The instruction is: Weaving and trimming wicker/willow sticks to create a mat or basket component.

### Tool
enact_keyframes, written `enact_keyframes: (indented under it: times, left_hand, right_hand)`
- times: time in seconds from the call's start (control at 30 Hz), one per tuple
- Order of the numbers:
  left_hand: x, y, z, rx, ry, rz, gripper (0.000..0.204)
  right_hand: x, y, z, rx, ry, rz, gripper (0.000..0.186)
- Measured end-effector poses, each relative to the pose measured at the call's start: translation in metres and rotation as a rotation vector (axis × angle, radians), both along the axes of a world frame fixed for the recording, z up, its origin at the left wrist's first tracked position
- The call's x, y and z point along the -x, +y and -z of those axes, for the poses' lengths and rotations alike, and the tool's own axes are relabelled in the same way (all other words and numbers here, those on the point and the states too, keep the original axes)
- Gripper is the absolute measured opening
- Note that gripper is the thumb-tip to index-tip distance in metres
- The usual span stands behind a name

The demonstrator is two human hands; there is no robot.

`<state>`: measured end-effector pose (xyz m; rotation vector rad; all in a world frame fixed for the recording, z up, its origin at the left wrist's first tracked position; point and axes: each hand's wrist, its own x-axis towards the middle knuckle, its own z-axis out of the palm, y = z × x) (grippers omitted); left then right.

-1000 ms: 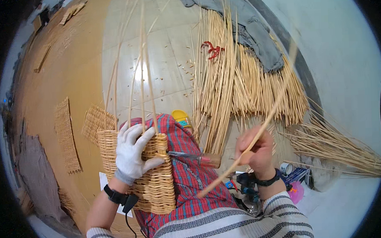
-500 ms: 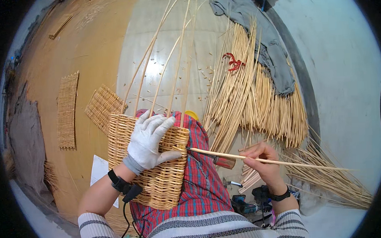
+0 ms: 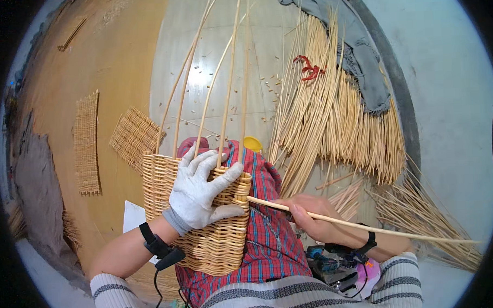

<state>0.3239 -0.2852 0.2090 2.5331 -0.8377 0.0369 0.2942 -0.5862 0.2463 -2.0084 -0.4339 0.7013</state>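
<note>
A woven wicker panel lies across my lap, with several upright rods rising from its far edge. My left hand, in a white glove, rests on the panel with its fingers spread. At the panel's right edge, one end of a pale wicker rod meets the weave. My right hand is bare and closed on this rod a little way from that end. Beneath those fingers a small dark part shows; the wooden-handled awl seen there earlier is mostly hidden by the hand.
Bundles of cut rods lie at the right, with a red tie and a grey cloth on them. Two woven panels, one long and one short, lie on the left floor. A yellow round thing sits beyond my knee.
My right hand has moved left along the rod toward the panel, covering the awl's handle. My left hand remains spread on the panel.
</note>
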Motion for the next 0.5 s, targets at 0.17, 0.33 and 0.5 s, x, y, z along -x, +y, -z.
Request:
enact_keyframes:
  times: [0.17,0.33,0.5]
  left_hand:
    - [-0.004,0.002,-0.004,0.001,0.077,0.014,0.095]
    - [-0.004,0.003,-0.002,0.028,0.060,0.010,0.096]
    - [0.000,0.000,0.000,0.011,0.027,-0.017,0.095]
  right_hand:
    - [-0.049,-0.006,0.018,-0.109,0.013,-0.208,0.043]
    - [-0.090,-0.013,0.028,-0.122,0.260,-0.500,0.045]
    - [-0.071,-0.006,0.012,0.077,-0.005,-0.527,0.046]
